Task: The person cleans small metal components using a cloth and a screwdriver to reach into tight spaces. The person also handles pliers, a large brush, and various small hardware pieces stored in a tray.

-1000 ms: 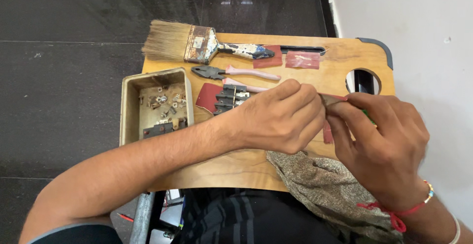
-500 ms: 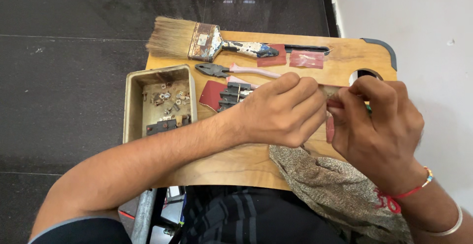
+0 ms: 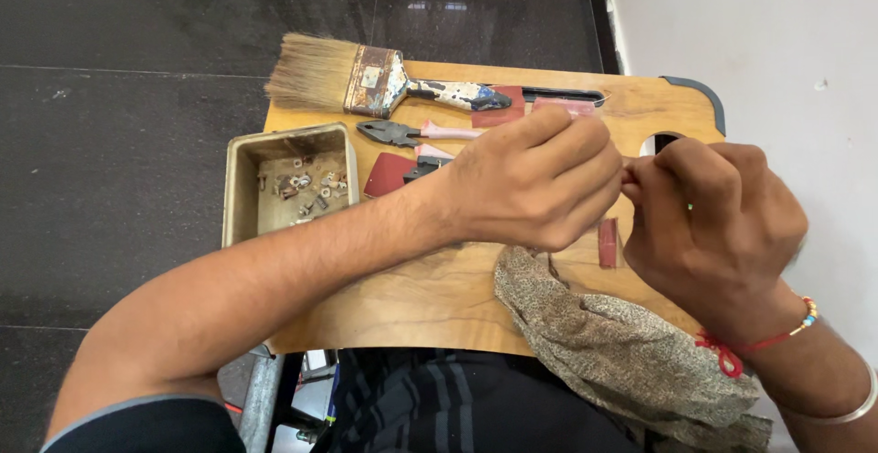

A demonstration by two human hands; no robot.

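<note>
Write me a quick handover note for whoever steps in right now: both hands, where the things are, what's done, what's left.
Left hand: closed, fingertips meeting the right hand over the wooden board; what it pinches is hidden.
Right hand: closed on something small, too hidden to identify.
On the board: paintbrush along the far edge, pliers below it, metal tray of small parts on the left, red pieces near the hands, speckled cloth at the near edge.
Done: cannot tell.
Left: the piece between the hands is in work; brush and pliers lie untouched.
</note>
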